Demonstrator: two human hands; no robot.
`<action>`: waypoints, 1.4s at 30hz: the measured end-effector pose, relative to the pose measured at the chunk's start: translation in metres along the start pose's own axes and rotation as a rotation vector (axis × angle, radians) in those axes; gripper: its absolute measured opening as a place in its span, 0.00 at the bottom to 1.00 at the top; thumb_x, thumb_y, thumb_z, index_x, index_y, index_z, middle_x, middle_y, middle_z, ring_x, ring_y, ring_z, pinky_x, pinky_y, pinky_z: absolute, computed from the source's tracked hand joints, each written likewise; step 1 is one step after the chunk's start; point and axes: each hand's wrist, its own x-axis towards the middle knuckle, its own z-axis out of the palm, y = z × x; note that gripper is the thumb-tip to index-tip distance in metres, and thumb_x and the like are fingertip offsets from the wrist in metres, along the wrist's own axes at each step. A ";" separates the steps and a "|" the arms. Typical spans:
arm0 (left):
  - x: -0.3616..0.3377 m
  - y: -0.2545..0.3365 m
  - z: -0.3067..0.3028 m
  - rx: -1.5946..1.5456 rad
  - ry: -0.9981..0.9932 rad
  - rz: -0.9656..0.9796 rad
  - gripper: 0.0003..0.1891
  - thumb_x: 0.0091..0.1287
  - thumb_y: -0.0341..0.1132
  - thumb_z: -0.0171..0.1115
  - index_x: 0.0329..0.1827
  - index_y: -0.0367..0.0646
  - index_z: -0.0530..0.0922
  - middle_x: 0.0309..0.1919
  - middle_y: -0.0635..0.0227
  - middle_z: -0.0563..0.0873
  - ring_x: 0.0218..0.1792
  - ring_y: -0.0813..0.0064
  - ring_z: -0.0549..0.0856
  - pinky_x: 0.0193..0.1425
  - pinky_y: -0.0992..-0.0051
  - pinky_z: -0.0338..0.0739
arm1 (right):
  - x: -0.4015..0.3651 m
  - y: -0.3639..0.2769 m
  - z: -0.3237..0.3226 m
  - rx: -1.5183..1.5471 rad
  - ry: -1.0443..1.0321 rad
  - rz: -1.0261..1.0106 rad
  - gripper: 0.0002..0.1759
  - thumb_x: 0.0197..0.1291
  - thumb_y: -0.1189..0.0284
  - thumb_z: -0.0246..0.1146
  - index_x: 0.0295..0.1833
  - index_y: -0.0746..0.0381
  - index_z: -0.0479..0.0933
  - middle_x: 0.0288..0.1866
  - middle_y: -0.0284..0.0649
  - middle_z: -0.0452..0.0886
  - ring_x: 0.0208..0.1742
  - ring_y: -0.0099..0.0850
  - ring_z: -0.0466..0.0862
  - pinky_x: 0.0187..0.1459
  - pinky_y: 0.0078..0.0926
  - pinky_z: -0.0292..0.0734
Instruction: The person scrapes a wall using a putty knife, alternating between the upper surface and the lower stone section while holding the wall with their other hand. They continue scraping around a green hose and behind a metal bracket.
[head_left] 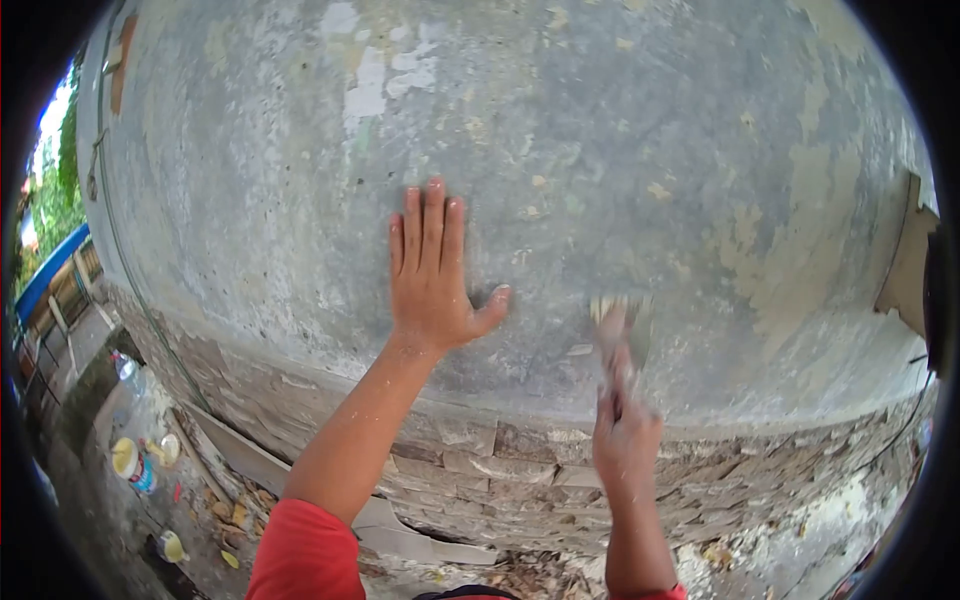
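Observation:
My left hand [432,285] lies flat on a worn grey wall [560,110], fingers stretched upward and thumb out to the side. White specks dot its fingertips and forearm. Lower and to the right, my right hand [628,440] is wrapped round the handle of a scraper [636,325]. The scraper's broad blade points up and meets the wall; motion smears its outline. Around both hands the plaster shows patches of old pale paint [750,270].
Rough stone cladding [520,465] runs along the wall's foot. At the lower left stand a tub [126,460], a clear plastic bottle [130,372] and a small cup [172,547], among debris. A green hose [135,285] hangs down the wall's left side. A brown board [905,260] juts out at right.

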 end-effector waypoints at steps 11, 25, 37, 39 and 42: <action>-0.036 -0.055 -0.012 0.009 -0.064 0.125 0.45 0.63 0.56 0.53 0.78 0.39 0.52 0.78 0.52 0.52 0.79 0.51 0.48 0.79 0.51 0.41 | -0.010 -0.032 0.032 -0.066 -0.032 0.007 0.33 0.66 0.72 0.60 0.75 0.47 0.62 0.18 0.46 0.70 0.19 0.30 0.64 0.25 0.31 0.68; -0.058 -0.188 -0.055 -0.094 -0.097 0.061 0.46 0.62 0.56 0.55 0.77 0.36 0.53 0.78 0.52 0.53 0.79 0.53 0.49 0.80 0.52 0.40 | 0.036 -0.205 0.111 -0.019 0.161 0.109 0.32 0.67 0.74 0.58 0.76 0.43 0.61 0.21 0.45 0.70 0.21 0.29 0.62 0.25 0.25 0.66; -0.066 -0.192 -0.057 -0.248 -0.110 0.107 0.42 0.62 0.46 0.54 0.77 0.34 0.53 0.78 0.51 0.53 0.79 0.53 0.49 0.80 0.52 0.40 | -0.038 -0.225 0.175 -0.013 0.069 0.287 0.29 0.68 0.66 0.58 0.74 0.41 0.63 0.30 0.57 0.80 0.26 0.43 0.83 0.32 0.36 0.76; -0.066 -0.192 -0.058 -0.275 -0.107 0.108 0.42 0.61 0.45 0.54 0.76 0.33 0.54 0.78 0.50 0.54 0.79 0.52 0.50 0.80 0.52 0.40 | 0.004 -0.244 0.153 0.019 0.147 0.237 0.29 0.68 0.66 0.57 0.74 0.44 0.64 0.31 0.58 0.79 0.26 0.46 0.81 0.34 0.35 0.76; -0.065 -0.190 -0.059 -0.293 -0.090 0.106 0.42 0.59 0.43 0.55 0.75 0.31 0.56 0.77 0.49 0.55 0.78 0.51 0.51 0.80 0.51 0.40 | 0.069 -0.269 0.119 -0.025 0.289 0.054 0.28 0.68 0.66 0.58 0.73 0.48 0.65 0.31 0.59 0.78 0.26 0.46 0.78 0.36 0.35 0.75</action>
